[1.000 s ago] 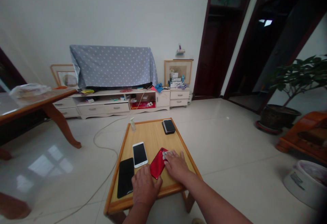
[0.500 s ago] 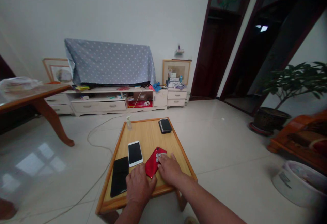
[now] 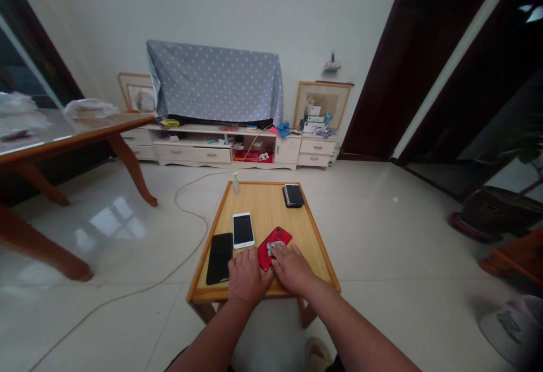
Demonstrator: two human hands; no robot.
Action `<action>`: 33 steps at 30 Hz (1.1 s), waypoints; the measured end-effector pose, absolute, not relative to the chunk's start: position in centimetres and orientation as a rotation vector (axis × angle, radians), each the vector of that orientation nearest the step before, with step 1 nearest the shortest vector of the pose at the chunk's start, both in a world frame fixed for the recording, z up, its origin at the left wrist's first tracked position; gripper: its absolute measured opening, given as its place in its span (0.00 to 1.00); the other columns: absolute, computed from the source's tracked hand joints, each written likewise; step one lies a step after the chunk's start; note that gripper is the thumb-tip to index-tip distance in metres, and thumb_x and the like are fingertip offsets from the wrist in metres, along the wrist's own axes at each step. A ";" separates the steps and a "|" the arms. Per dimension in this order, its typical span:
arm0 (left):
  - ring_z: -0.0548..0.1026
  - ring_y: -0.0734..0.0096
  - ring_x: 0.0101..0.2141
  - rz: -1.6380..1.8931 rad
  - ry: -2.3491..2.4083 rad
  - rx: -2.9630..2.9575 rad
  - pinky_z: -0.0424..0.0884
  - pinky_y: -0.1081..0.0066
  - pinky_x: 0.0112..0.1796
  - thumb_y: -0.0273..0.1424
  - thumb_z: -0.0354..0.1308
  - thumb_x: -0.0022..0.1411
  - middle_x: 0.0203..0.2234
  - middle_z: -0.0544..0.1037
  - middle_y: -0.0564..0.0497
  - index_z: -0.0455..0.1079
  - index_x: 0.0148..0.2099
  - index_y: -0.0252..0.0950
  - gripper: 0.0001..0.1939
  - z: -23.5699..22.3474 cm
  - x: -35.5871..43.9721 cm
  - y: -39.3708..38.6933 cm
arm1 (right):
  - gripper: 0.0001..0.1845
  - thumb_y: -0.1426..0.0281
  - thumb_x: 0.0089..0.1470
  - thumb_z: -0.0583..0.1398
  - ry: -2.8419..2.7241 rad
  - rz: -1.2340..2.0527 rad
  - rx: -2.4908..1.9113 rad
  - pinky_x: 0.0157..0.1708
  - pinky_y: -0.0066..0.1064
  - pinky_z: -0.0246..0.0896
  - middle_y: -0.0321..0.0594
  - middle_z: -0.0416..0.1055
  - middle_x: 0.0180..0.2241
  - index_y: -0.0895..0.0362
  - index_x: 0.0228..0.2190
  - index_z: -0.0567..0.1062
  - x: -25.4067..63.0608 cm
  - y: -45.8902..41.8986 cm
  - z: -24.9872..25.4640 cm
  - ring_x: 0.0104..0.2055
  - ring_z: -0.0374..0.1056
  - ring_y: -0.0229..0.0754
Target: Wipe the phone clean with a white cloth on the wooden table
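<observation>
A red smartphone (image 3: 267,253) lies tilted on the low wooden table (image 3: 263,205), its lower end under my left hand (image 3: 246,277). My right hand (image 3: 292,270) lies across its upper part, pressing a small pale cloth (image 3: 275,246) against it. Left of the red phone lie a white smartphone (image 3: 243,230) and a black smartphone (image 3: 219,259), both apart from my hands. At the far right corner sits a small stack of dark phones (image 3: 293,195). A small clear pump bottle (image 3: 236,184) stands at the far edge.
A pale cable (image 3: 190,230) runs across the tiled floor left of the low table. A larger wooden table (image 3: 63,140) stands at the left. A cream cabinet (image 3: 220,151) with a dotted cloth above it lines the back wall. A potted plant (image 3: 492,208) sits at the right.
The whole view has shifted and the room sits higher in the frame. Both hands remain on the red phone, which lies at a slightly flatter angle, with the cloth still under my right hand.
</observation>
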State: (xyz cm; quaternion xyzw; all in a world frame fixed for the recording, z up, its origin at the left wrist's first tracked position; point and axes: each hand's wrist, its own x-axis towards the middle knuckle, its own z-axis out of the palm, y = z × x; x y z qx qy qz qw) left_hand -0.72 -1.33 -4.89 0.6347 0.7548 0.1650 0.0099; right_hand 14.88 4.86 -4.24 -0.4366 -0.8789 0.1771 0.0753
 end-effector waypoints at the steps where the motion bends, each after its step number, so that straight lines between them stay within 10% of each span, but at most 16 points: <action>1: 0.69 0.52 0.49 0.511 2.356 1.978 0.58 0.58 0.49 0.44 0.55 0.62 0.45 0.74 0.42 0.67 0.53 0.37 0.22 -5.0 -0.8 -1.3 | 0.28 0.64 0.69 0.47 -2.668 0.544 -1.251 0.69 0.47 0.34 0.46 0.59 0.67 0.55 0.66 0.63 14.7 4.6 -4.3 0.70 0.52 0.48; 33: 0.69 0.53 0.49 0.550 2.378 2.015 0.59 0.58 0.49 0.43 0.56 0.61 0.45 0.73 0.43 0.65 0.55 0.37 0.23 -5.9 -1.0 -1.2 | 0.25 0.66 0.68 0.48 -2.609 0.470 -1.291 0.68 0.44 0.42 0.43 0.65 0.64 0.54 0.62 0.70 15.2 6.3 -4.3 0.67 0.57 0.47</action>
